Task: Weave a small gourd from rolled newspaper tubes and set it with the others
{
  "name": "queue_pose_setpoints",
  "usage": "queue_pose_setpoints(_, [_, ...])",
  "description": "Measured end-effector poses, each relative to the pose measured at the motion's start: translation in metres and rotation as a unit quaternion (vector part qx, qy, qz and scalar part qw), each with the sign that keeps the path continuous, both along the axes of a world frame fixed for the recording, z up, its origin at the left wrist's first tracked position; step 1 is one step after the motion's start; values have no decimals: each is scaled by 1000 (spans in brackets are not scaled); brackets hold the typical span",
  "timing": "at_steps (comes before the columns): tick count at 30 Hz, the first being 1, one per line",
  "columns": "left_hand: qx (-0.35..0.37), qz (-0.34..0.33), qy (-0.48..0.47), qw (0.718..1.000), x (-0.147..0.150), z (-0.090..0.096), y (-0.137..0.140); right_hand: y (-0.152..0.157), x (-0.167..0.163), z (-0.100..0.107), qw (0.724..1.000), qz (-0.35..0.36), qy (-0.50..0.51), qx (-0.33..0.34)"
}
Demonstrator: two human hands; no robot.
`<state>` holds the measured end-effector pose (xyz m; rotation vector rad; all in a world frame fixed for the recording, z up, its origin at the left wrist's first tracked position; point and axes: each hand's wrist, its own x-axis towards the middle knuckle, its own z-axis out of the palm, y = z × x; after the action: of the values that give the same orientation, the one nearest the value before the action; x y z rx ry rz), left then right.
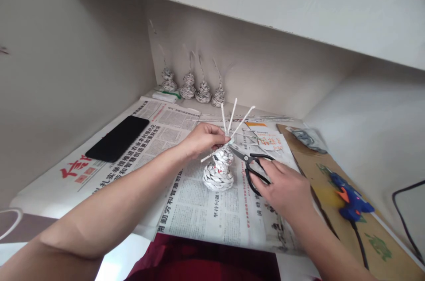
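Observation:
A gourd-shaped woven paper piece [218, 176] stands upright on the newspaper, with several white paper sticks [231, 117] poking out of its top and one pointing to the lower left. My left hand [210, 137] pinches the top of this woven gourd, where the sticks come together. Black-handled scissors [249, 161] are in my right hand [282, 183], with fingers through the handle loops. Their blades reach the neck of the gourd, close to my left fingertips. Whether the blades touch a stick is too small to tell.
Several finished-looking woven gourds [188, 86] line the back wall. A black phone [117, 138] lies on the newspaper [199, 201] at left. At right, a blue glue gun [350, 197] with a cable rests on cardboard [318, 175]. A shelf panel [265, 2] overhangs the work surface.

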<state>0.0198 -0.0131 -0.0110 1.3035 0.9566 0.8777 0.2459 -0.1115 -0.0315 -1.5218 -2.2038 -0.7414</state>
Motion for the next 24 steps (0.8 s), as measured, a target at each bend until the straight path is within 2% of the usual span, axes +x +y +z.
queue_pose_setpoints(6, [13,12,-10,1000,0,-7,4,2,1,11,996,-12,23,-87])
queue_pose_setpoints(12, [9,11,17,1000,-1,-4,3,1,-7,15,990,-20,50,-131])
queue_pose_setpoints(17, [13,12,-10,1000,0,-7,5,-2,-11,9,989,-23,55,-137])
queue_pose_setpoints(24, [-19,13,-31,999,2,-10,6,0,-6,-1,991,-22,52,-125])
